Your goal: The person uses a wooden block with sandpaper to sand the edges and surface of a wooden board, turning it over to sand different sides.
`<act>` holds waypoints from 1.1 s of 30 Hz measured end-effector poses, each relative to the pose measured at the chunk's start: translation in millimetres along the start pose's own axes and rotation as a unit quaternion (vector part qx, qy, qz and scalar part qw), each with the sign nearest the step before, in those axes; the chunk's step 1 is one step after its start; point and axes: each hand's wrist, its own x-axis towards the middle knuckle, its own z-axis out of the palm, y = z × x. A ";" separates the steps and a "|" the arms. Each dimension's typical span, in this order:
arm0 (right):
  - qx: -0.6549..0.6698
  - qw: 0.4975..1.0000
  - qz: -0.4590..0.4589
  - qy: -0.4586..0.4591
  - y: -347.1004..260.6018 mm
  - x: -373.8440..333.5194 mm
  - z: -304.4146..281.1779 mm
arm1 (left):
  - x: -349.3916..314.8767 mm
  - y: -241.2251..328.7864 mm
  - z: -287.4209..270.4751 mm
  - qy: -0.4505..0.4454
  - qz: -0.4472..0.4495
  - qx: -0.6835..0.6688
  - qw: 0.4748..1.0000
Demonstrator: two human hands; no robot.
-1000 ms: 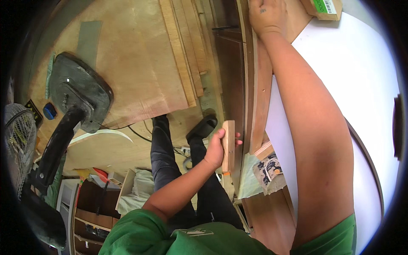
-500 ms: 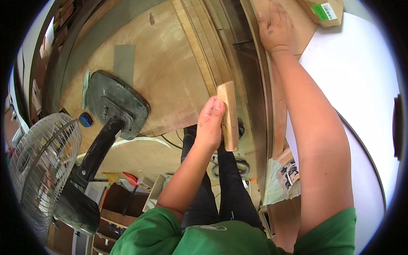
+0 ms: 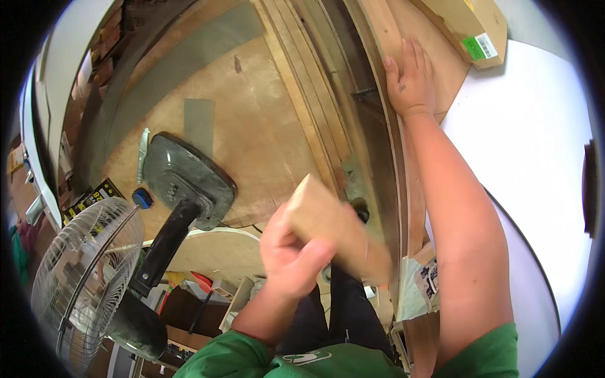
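Note:
My left hand (image 3: 287,252) is closed around a pale wooden block (image 3: 343,230), thumb on its near side and fingers at its far side. The block is tilted, held in the air in front of my legs, and smeared by motion at its right end. My right hand (image 3: 414,85) lies flat, fingers stretched out and the thumb apart, on a tan wooden board (image 3: 450,82) at the upper right. The board's long curved edge runs just left of that hand.
A black standing fan (image 3: 186,179) with a wire cage (image 3: 88,277) is at the left, on a plywood sheet (image 3: 258,132). A white panel (image 3: 523,132) is at the right. Beyond my right hand sits a tan box-like piece (image 3: 450,25) with a green-and-white label.
My left hand has moved left and nearer to me, turning the wooden block from nearly upright to slanted with its broad face showing. My right hand stays flat on the board; the view has shifted slightly.

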 end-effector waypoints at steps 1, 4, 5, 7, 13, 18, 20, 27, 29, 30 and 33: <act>-0.016 1.000 -0.008 0.000 -1.9 3.7 -1.5 | 9.8 -21.6 -26.1 0.002 0.127 0.286 0.950; -0.031 1.000 -0.003 -0.004 9.2 2.7 -5.4 | 40.0 -44.6 -52.2 0.076 0.226 0.524 0.817; -0.023 1.000 -0.007 -0.002 10.1 2.6 -5.0 | 49.7 -52.8 -66.0 0.122 0.235 0.555 0.788; -0.028 0.999 -0.012 0.007 9.9 3.7 -2.9 | 71.8 -59.6 -91.2 0.175 0.245 0.586 0.752; -0.006 1.000 -0.027 0.000 -4.3 4.8 -2.8 | 142.4 -18.8 -124.1 0.278 0.144 0.487 0.815; -0.047 0.999 -0.022 -0.011 10.1 3.8 -12.8 | 169.1 -14.1 -95.9 0.286 0.068 0.137 0.946; -0.050 0.998 -0.025 -0.004 15.9 1.5 -23.1 | 165.9 -11.6 -75.0 0.304 0.014 0.036 0.952; -0.036 0.998 -0.017 -0.038 -8.7 7.0 -16.8 | 159.3 -15.4 -123.5 0.354 0.043 -0.060 0.932; -0.032 0.999 -0.024 -0.025 -3.1 6.5 -19.2 | 160.0 -16.9 -127.1 0.337 -0.008 -0.136 0.932; -0.037 0.999 -0.023 -0.023 -1.6 5.6 -18.3 | 156.0 -14.0 -125.6 0.321 -0.006 -0.152 0.935; -0.041 0.999 -0.028 -0.016 -0.7 6.6 -17.3 | 143.1 -5.7 -116.9 0.278 -0.023 -0.183 0.943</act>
